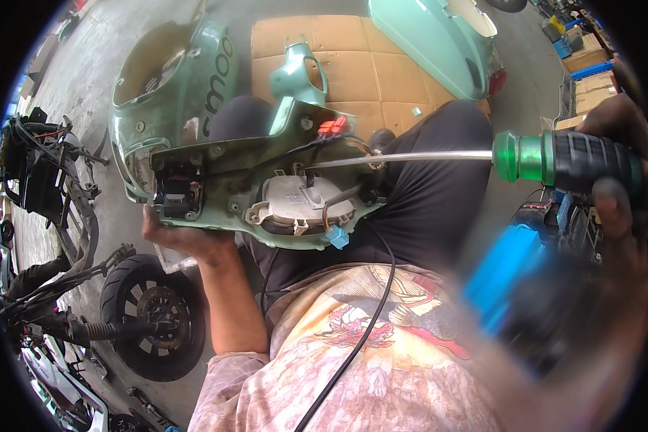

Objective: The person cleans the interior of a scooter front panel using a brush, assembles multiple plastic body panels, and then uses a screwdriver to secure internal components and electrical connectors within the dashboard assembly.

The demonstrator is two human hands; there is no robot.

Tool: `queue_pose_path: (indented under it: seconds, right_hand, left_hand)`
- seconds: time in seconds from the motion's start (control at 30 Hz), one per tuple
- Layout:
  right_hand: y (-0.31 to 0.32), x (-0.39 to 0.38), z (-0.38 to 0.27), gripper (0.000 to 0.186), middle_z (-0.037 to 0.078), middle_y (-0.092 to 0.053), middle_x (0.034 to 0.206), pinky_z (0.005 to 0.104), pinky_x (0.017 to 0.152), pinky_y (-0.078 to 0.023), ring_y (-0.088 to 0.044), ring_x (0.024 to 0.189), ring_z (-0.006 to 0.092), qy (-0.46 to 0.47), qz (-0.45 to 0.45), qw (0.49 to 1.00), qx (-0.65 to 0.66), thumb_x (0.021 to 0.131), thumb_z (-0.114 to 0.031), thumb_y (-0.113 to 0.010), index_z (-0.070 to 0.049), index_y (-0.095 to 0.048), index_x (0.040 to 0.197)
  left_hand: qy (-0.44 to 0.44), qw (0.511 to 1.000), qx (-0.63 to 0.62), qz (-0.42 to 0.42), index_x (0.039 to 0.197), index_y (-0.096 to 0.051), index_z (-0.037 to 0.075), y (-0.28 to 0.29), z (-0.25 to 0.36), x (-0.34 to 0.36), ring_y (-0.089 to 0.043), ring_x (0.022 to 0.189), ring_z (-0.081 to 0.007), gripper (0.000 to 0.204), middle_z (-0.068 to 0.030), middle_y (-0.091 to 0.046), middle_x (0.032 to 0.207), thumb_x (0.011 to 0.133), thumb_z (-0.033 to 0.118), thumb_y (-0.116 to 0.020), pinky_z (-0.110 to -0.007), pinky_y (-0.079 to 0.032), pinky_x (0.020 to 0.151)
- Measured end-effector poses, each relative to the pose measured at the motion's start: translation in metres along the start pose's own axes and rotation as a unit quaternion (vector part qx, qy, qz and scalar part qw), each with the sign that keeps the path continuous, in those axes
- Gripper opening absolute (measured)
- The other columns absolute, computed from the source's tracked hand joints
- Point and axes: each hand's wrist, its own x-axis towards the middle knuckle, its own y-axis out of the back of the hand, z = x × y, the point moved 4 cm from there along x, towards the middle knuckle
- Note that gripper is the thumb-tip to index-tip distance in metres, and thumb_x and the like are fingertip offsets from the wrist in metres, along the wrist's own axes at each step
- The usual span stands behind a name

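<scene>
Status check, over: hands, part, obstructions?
Right hand grips screwdriver; left hand holds green panel. Screwdriver's tip by pale housing, contact unclear. Wires, red connector close to shaft.

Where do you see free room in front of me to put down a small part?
On the cardboard, between the small mint cover and the large mint panel. Also on the grey floor between that panel and the brown boxes at right. It is crowded at left, around the black frame and wheel. The held housing crowds your lap.

The screwdriver handle is green and black, the plug light-blue.
</scene>
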Motion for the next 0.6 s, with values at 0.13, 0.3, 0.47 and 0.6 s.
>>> queue_pose_path:
  seconds: [0.13, 0.3, 0.47, 0.6]
  right_hand:
    - [-0.010, 0.002, -0.016, 0.071, 0.014, -0.041, 0.117, 0.0356, 0.077, -0.045, -0.053, 0.093, 0.0236, 0.060, -0.026, 0.998, -0.013, 0.085, -0.043, -0.063, -0.004, -0.029, 0.135]
    - [-0.002, 0.005, 0.007, 0.073, 0.014, -0.040, 0.119, 0.0359, 0.078, -0.045, -0.052, 0.095, 0.0240, -0.031, 0.004, 0.999, 0.011, 0.085, -0.043, -0.063, -0.005, -0.028, 0.136]
    - [-0.005, 0.000, -0.023, 0.074, 0.014, -0.039, 0.121, 0.0361, 0.079, -0.045, -0.052, 0.096, 0.0243, 0.062, -0.055, 0.996, -0.036, 0.085, -0.043, -0.063, -0.005, -0.027, 0.137]
    - [-0.005, 0.003, -0.034, 0.076, 0.014, -0.038, 0.123, 0.0363, 0.079, -0.045, -0.052, 0.097, 0.0246, 0.130, -0.081, 0.986, -0.064, 0.085, -0.044, -0.064, -0.005, -0.026, 0.138]
  left_hand:
    - [-0.018, 1.000, 0.018, 0.018, 0.112, -0.056, 0.004, 0.006, 0.002, -0.001, -0.056, 0.100, -0.0264, 0.056, -0.0123, -0.058, 0.110, 0.085, 0.049, -0.039, -0.043, -0.047, 0.083]
    - [0.003, 1.000, -0.010, -0.009, 0.110, -0.057, 0.004, 0.009, 0.001, 0.002, -0.056, 0.099, -0.0262, 0.055, -0.0121, -0.059, 0.108, 0.085, 0.049, -0.039, -0.042, -0.047, 0.083]
    - [0.009, 1.000, -0.011, -0.013, 0.115, -0.055, 0.005, 0.016, -0.004, 0.008, -0.055, 0.102, -0.0294, 0.058, -0.0132, -0.057, 0.114, 0.081, 0.051, -0.043, -0.047, -0.046, 0.085]
    - [-0.010, 1.000, 0.005, 0.013, 0.111, -0.056, 0.004, 0.012, 0.001, 0.003, -0.056, 0.099, -0.0264, 0.056, -0.0121, -0.058, 0.110, 0.084, 0.050, -0.040, -0.043, -0.047, 0.083]
